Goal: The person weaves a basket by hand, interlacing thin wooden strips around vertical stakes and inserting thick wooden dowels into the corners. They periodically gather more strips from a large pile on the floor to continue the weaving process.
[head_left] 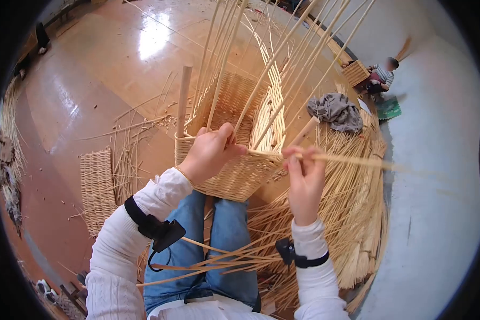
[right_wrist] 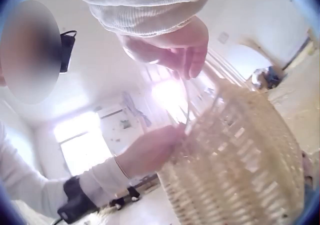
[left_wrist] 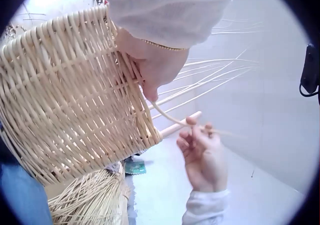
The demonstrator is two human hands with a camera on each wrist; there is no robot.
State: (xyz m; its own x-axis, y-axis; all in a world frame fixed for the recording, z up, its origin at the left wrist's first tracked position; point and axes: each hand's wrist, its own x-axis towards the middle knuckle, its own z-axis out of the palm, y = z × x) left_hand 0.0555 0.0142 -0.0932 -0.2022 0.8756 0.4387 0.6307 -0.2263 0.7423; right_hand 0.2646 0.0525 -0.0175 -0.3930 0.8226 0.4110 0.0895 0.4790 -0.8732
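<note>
A woven wicker basket (head_left: 226, 180) with tall upright rods stands at the person's knees, its open top up. My left hand (head_left: 210, 153) grips its near rim, fingers over the edge and thumb on the outer side. From that spot a pale wicker rod (left_wrist: 169, 117) curves out to my right hand (head_left: 308, 184), which pinches it between thumb and fingers just beyond the right corner. The rod's free end is blurred, pointing right. Thick wooden sticks stand at two corners, one upright stick (head_left: 184, 101) at left and one leaning stick (head_left: 305, 132) at right.
Loose wicker rods (head_left: 336, 213) pile up on the right, several crossing the lap. A flat woven panel (head_left: 97, 184) lies on the floor at left. Grey cloth (head_left: 336, 112) sits on the pile. Another person (head_left: 381, 74) sits farther back by the wall.
</note>
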